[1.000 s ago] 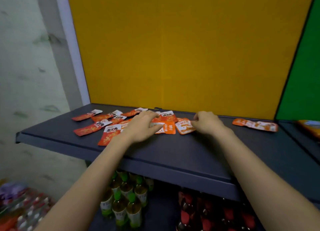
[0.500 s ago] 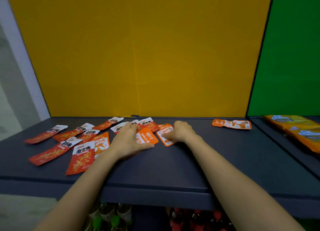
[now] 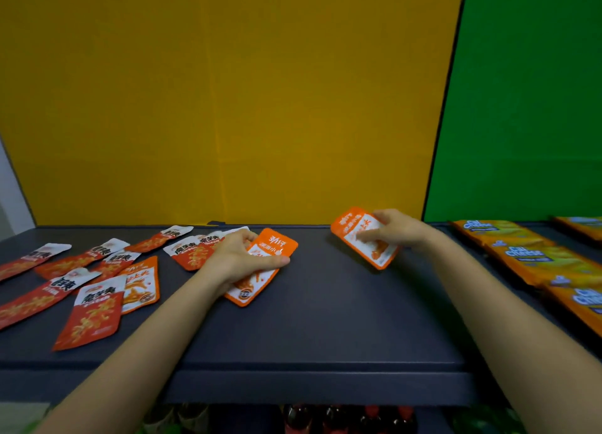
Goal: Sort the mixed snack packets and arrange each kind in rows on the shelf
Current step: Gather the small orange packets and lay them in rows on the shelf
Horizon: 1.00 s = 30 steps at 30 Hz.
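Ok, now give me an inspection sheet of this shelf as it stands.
Surface: dark shelf, packets lying on its left half.
Job's things: red packets scattered at left, third orange packet among them.
Clutter: nothing seen.
Hands: left hand holds left orange packet low on the shelf; right hand holds right orange packet, tilted.
Cables: nothing seen.
Surroundings: yellow panel behind, green panel at right, cheese packs in a row on the right, bottles below.
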{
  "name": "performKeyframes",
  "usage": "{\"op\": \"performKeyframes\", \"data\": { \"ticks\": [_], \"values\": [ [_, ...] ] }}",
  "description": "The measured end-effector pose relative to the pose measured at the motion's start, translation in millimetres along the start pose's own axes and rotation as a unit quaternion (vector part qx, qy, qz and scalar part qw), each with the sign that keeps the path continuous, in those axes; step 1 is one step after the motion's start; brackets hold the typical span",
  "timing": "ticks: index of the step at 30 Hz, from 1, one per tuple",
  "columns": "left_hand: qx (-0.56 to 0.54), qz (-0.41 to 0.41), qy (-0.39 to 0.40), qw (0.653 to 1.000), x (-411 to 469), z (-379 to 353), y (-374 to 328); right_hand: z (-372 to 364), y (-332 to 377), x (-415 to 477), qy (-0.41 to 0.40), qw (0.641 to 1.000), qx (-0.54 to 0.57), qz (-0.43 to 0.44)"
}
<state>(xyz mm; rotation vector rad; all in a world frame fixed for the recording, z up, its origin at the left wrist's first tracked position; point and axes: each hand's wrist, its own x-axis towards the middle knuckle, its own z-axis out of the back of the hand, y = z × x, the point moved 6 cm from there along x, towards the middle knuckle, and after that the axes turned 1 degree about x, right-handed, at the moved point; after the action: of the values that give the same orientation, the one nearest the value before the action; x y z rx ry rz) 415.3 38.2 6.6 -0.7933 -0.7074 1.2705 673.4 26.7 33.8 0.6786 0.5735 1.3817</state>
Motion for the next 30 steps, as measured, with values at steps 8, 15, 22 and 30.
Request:
{"op": "performKeyframes", "data": {
  "ticks": [8, 15, 22, 30],
  "values": [
    [-0.169, 0.023, 0.013, 0.985, 24, -32, 1, 41, -54, 34, -0.001, 0.997, -0.061, -0.056],
    [-0.184, 0.032, 0.013, 0.982, 22, -32, 6, 32, -59, 42, 0.081, 0.982, -0.15, -0.085],
    [-0.187, 0.036, 0.014, 0.982, 15, -30, 5, 26, -52, 36, 0.089, 0.978, -0.16, -0.098],
    [-0.259, 0.07, -0.018, 0.963, 1, -16, 10, -1, -14, 14, 0.083, 0.995, -0.05, -0.029]
  ]
}}
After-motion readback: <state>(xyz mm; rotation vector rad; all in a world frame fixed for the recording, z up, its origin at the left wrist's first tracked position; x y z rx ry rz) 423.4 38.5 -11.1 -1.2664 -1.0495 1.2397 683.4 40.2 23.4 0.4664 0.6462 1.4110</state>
